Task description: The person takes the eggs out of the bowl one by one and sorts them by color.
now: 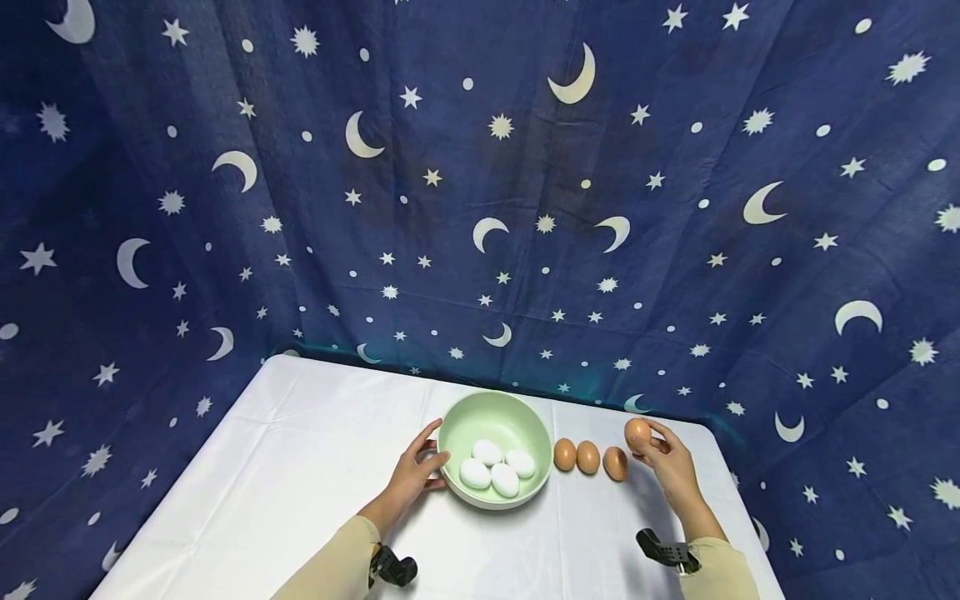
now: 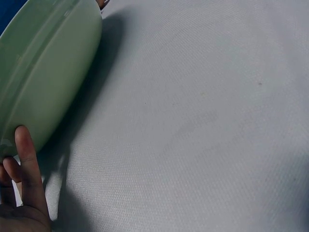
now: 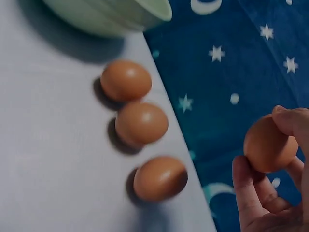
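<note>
A pale green bowl (image 1: 495, 414) stands on the white table with several white eggs (image 1: 505, 480) inside. My left hand (image 1: 412, 473) holds the bowl at its left side, thumb at the rim. In the left wrist view, fingers (image 2: 30, 166) lie against the bowl's outer wall (image 2: 63, 72). My right hand (image 1: 670, 467) pinches a brown egg (image 1: 637, 433) between thumb and fingertips, raised above the table, as the right wrist view of this egg (image 3: 268, 145) also shows. Three more brown eggs (image 1: 588, 457) lie in a row between the bowl and my right hand.
The table (image 1: 315, 433) has a white cloth, and its far edge runs close behind the bowl and the egg row. A dark blue curtain (image 1: 450, 208) with moons and stars hangs behind and at both sides. Each wrist wears a black camera mount (image 1: 663, 550).
</note>
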A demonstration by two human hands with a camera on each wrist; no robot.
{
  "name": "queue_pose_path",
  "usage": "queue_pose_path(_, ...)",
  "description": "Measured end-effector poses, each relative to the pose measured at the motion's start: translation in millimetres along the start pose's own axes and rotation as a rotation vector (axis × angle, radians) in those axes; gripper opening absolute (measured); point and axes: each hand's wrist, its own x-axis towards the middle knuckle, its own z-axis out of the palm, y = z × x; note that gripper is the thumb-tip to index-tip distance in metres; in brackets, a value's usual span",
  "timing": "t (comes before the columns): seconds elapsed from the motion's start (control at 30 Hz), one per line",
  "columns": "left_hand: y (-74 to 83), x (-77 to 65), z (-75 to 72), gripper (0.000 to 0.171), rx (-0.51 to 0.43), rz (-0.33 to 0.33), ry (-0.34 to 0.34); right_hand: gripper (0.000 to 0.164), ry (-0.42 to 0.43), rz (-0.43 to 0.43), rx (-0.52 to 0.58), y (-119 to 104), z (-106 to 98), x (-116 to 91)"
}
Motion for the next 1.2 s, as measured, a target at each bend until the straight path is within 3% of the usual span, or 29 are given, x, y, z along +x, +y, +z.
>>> queue_pose_path(0.53,0.9,-2.2,0.6,0.067,0.000,-0.006,0.005,0.056,0.089,0.072,-0.231,42.8,-17.0,7.5)
queue_pose_path(0.77,16.9,-10.4,0.2,0.067,-0.025,-0.006,-0.036,0.057,0.114,0.094,-0.197,62.6,-13.6,8.8)
queue_pose_path(0.93,27.3,-21.3,-2.2,0.064,-0.008,-0.011,0.006,0.059,0.102,0.103,-0.216,75.2,-4.9,8.8)
queue_pose_path(1.03,27.6,-21.3,-2.1,0.064,-0.006,-0.013,0.009,0.058,0.114,0.109,-0.205,79.6,-1.5,11.0)
queue_pose_path(1.2,7.5,-6.6,1.5,0.064,0.011,-0.016,0.017,0.056,0.132,0.102,-0.175,82.8,-4.0,11.2)
